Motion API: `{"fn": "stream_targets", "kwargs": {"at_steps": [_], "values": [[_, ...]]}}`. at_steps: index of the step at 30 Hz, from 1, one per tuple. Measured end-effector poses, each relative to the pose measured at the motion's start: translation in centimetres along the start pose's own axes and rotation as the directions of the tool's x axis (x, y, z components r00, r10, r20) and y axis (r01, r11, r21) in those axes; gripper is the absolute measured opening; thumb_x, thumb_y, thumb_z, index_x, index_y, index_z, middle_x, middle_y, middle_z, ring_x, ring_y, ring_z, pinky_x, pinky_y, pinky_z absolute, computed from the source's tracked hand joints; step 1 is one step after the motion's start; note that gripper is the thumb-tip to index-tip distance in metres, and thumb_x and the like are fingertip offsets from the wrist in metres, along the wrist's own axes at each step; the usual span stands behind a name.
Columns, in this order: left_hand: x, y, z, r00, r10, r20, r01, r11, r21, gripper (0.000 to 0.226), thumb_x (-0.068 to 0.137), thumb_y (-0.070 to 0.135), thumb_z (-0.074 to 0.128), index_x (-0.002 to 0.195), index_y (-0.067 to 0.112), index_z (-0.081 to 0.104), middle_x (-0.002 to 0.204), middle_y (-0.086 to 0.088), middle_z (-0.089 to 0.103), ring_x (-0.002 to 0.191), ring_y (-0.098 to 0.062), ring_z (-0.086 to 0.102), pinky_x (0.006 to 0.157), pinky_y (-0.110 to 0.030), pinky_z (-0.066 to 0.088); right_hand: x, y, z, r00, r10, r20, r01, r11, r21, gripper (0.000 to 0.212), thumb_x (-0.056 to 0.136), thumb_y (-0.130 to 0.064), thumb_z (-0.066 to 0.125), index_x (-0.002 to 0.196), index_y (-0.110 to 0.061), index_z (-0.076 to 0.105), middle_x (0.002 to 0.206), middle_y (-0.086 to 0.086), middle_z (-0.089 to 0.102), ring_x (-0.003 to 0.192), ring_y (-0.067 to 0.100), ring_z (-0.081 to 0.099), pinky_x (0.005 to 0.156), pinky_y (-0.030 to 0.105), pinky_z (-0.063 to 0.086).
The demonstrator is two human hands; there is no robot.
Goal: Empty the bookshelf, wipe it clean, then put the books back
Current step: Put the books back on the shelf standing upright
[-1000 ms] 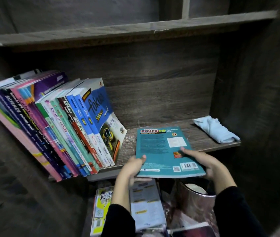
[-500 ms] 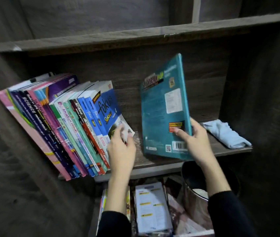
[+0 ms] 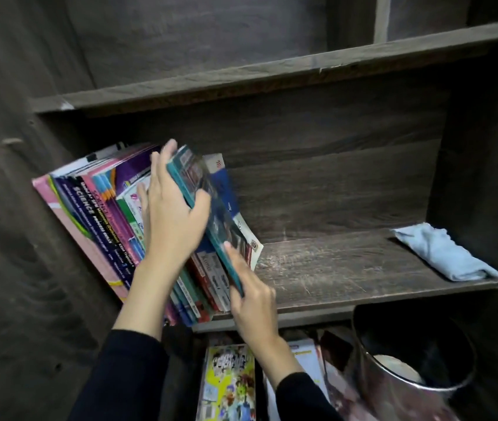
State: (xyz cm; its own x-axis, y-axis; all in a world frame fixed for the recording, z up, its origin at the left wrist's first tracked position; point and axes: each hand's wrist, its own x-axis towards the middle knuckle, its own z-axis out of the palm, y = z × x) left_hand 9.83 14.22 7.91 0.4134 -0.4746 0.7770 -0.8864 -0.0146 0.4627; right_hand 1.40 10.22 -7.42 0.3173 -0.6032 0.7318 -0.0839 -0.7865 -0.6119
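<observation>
A teal book [image 3: 221, 227] leans against the right end of a slanted row of books [image 3: 95, 214] on the dark wooden shelf [image 3: 348, 268]. My left hand [image 3: 171, 217] grips its upper part, with the thumb across the cover and the fingers behind it, between the book and the row. Lower down, my right hand [image 3: 250, 299] pinches the bottom corner, thumb on the cover. To the right of the row the shelf board is bare and scratched.
A folded light-blue cloth [image 3: 442, 253] lies at the shelf's right end. Below the shelf, several books [image 3: 229, 384] lie on the floor beside a shiny metal bin [image 3: 408, 360]. Another shelf board [image 3: 241, 80] runs overhead.
The teal book went from lying flat at the shelf edge to upright, then left against the row. My left hand moved from the row onto the book.
</observation>
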Motion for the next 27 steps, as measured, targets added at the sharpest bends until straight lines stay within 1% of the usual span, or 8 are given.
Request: {"fn": "stream_targets", "kwargs": {"at_steps": [4,8,10,12,14,17,20,27], "values": [[-0.6,-2.7,-0.1,0.986,0.001,0.164,-0.064,0.922,0.383,0.074,0.087,0.04,0.056,0.148,0.018,0.021,0.157,0.001,0.019,0.146,-0.016,0.0,0.111,-0.043,-0.018,-0.2,1.1,1.9,0.959,0.17,0.226,-0.171,0.985,-0.016,0.099,0.088,-0.002,0.053,0.133,-0.071,-0.003,0.151,-0.006,0.037,0.12,0.023,0.056,0.101,0.033,0.045],[-0.1,-3.5,-0.4,0.97,0.057,0.236,-0.174,0.839,0.516,0.091,0.074,0.068,0.06,0.145,0.021,0.029,0.151,0.0,0.033,0.142,-0.018,0.022,0.113,-0.048,-0.006,0.7,2.2,2.2,0.862,0.316,0.397,-0.386,0.916,0.109,0.091,0.088,-0.007,0.053,0.136,-0.066,0.004,0.159,-0.014,0.011,0.145,0.016,0.019,0.116,0.039,0.024],[0.2,-3.5,-0.5,0.969,0.059,0.241,-0.185,0.82,0.541,0.095,0.07,0.07,0.061,0.145,0.023,0.029,0.149,0.002,0.036,0.14,-0.016,0.027,0.113,-0.048,0.001,1.3,2.9,1.9,0.815,0.343,0.467,-0.48,0.85,0.215,0.093,0.087,0.0,0.053,0.137,-0.066,0.011,0.158,-0.018,0.005,0.145,0.011,0.01,0.113,0.037,0.031],[0.2,-3.5,-0.4,0.974,0.067,0.218,-0.179,0.815,0.551,0.096,0.068,0.069,0.063,0.145,0.024,0.03,0.148,0.003,0.038,0.138,-0.015,0.029,0.111,-0.045,0.005,1.9,3.4,1.4,0.788,0.332,0.519,-0.544,0.77,0.334,0.095,0.085,0.012,0.05,0.141,-0.058,0.019,0.158,-0.015,0.004,0.138,0.002,0.011,0.095,0.017,0.046],[0.2,-3.5,-0.2,0.981,0.074,0.181,-0.163,0.821,0.548,0.094,0.066,0.067,0.065,0.144,0.024,0.033,0.146,0.004,0.041,0.136,-0.016,0.032,0.109,-0.041,0.006,2.3,4.2,1.0,0.754,0.322,0.572,-0.591,0.712,0.379,0.094,0.083,0.018,0.053,0.145,-0.046,0.025,0.158,-0.012,0.006,0.134,-0.001,0.014,0.088,0.01,0.048],[0.1,-3.7,0.3,0.987,0.083,0.141,-0.149,0.816,0.559,0.092,0.066,0.065,0.067,0.142,0.023,0.037,0.142,0.003,0.045,0.134,-0.016,0.035,0.107,-0.039,0.007,2.1,5.9,1.1,0.726,0.407,0.555,-0.635,0.706,0.314,0.091,0.075,0.002,0.075,0.145,-0.038,0.031,0.154,-0.009,0.023,0.137,0.008,0.026,0.108,0.024,0.034],[0.0,-3.8,0.5,0.988,0.087,0.125,-0.143,0.81,0.569,0.091,0.066,0.064,0.068,0.141,0.023,0.038,0.14,0.003,0.047,0.132,-0.017,0.037,0.109,-0.041,0.008,1.8,6.8,1.0,0.713,0.54,0.447,-0.67,0.712,0.208,0.089,0.062,-0.021,0.087,0.138,-0.032,0.044,0.143,0.0,0.044,0.127,0.019,0.044,0.11,0.04,0.036],[0.0,-3.6,0.4,0.99,0.103,0.095,-0.139,0.822,0.553,0.09,0.062,0.06,0.074,0.138,0.022,0.043,0.135,0.001,0.051,0.127,-0.02,0.042,0.106,-0.037,0.009,1.9,6.9,0.8,0.697,0.469,0.542,-0.624,0.769,0.137,0.08,0.075,-0.025,0.078,0.144,-0.02,0.038,0.145,-0.005,0.042,0.134,0.007,0.033,0.11,0.024,0.021]]}}
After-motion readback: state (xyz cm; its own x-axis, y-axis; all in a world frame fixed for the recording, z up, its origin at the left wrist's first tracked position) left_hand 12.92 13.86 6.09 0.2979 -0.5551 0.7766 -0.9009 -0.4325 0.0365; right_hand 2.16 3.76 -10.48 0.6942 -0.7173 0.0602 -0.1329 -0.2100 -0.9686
